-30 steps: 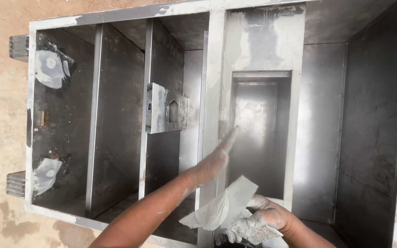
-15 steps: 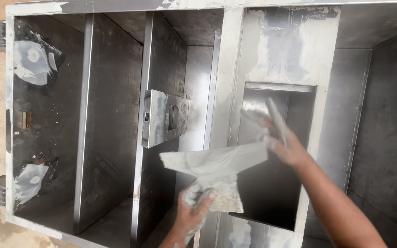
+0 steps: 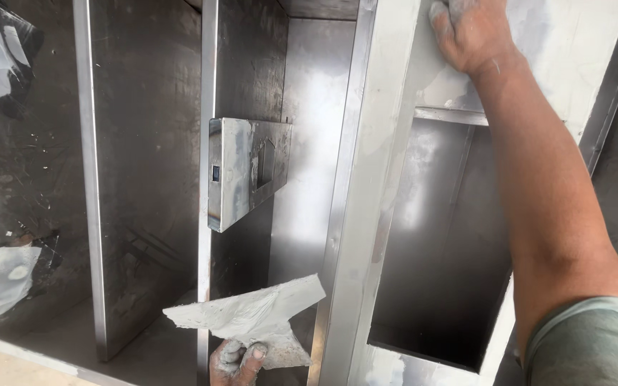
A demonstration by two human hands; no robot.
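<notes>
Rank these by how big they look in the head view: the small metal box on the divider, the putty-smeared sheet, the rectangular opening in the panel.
1. Rectangular opening, clearly the largest.
2. Putty-smeared sheet and small metal box look about alike; the sheet sits nearer the camera, in the left hand, so their order is unsure.

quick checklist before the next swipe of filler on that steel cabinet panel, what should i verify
1. Right hand on the upper front panel: ok, pressed flat against it.
2. Left hand grip on the putty-smeared board: ok, fingers pinch its lower edge.
3. Filler left on the board: ok, a grey layer covers it.
4. Panel coverage: not ok, whitish smears look patchy.
5. Vertical post beside the opening: not ok, only streaks of filler.
6. Filler on the right fingertips: cannot tell, the palm side is hidden.
</notes>
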